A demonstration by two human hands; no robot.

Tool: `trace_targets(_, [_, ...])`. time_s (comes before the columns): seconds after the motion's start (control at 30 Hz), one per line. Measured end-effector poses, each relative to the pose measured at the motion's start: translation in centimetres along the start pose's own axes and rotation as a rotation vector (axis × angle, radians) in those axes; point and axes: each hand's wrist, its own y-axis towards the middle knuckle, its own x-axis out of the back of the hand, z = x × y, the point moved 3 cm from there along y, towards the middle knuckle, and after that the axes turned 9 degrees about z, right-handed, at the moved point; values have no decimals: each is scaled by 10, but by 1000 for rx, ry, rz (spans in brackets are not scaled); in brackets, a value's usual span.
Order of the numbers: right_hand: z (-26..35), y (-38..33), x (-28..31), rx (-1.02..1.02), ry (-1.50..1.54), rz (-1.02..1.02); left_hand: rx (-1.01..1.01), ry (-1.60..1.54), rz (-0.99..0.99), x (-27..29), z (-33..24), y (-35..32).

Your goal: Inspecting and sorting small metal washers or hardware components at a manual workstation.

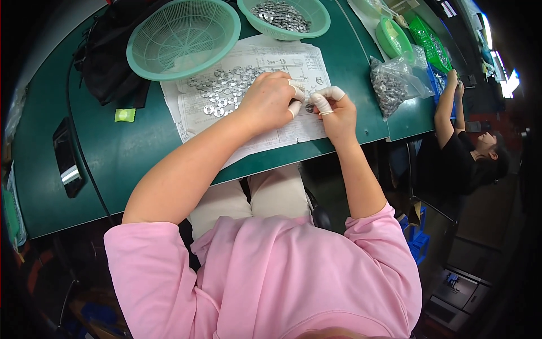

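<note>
My left hand (273, 103) and my right hand (337, 113) meet over printed paper sheets (282, 138), fingertips almost touching. White finger cots cover several of my fingertips. A small shiny metal washer (309, 108) shows at the fingertips, pinched by my right thumb and finger. My left fingers are closed beside it; what they grip is hidden. To the left of my left hand, many round metal washers (219, 90) with centre holes lie spread on the paper. One more washer (319, 81) rests on the sheet beyond my right hand.
A green mesh basket (135, 53) stands at the far left, another basket (323, 20) holding metal pieces behind. A plastic bag (389, 87) of metal parts lies right. The phone (68, 158), cable (84, 161) and green packet (125, 115) are left. A person (460, 152) works at right.
</note>
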Motion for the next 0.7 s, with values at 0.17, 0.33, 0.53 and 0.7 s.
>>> trace_targets(0.17, [0,3,-1,59,-92,-11,-3,9,9,-1,3,1])
trace_targets(0.33, [1,2,-3,205,-348,-34,-5,-9,-21,-1,3,1])
trace_targets(0.53, [17,1,-8,396,-638,-35,3,39,-29,0,2,3])
trace_targets(0.7, [7,2,-5,266,-341,-12,-3,35,-5,0,3,2])
